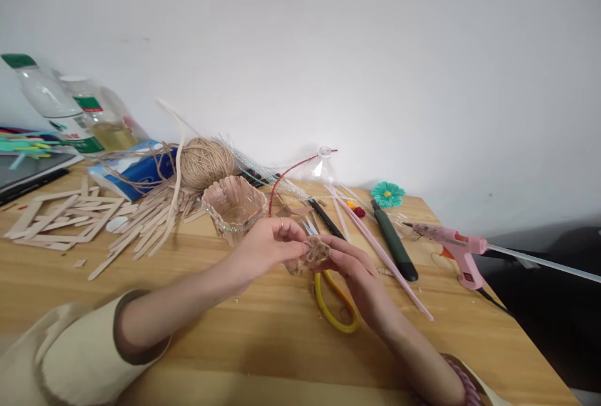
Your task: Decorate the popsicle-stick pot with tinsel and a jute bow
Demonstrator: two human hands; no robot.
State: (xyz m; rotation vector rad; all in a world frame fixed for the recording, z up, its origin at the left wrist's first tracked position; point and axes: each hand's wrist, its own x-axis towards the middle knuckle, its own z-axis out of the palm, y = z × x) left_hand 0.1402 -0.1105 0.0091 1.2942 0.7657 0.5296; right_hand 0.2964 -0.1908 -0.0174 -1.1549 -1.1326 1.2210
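Between my two hands is a small brown twine flower [317,249], held above the table. My left hand [270,246] pinches its left side with thumb and fingertips; a ring shows on one finger. From the other side, the fingers of my right hand [354,268] close on the flower's right edge. Just beneath lie scissors with yellow handles [345,328], their blades partly hidden behind the flower and fingers. Beyond my left hand stands a scalloped basket of wooden pieces [235,199] with a glittery trim round it.
A ball of twine [206,163], scattered craft sticks [145,218] and bottles [101,112] fill the left. A pink glue gun [462,249] sits near the right edge. A dark green cutter [394,240], pink straws [380,249] and a teal flower [387,194] lie right of centre.
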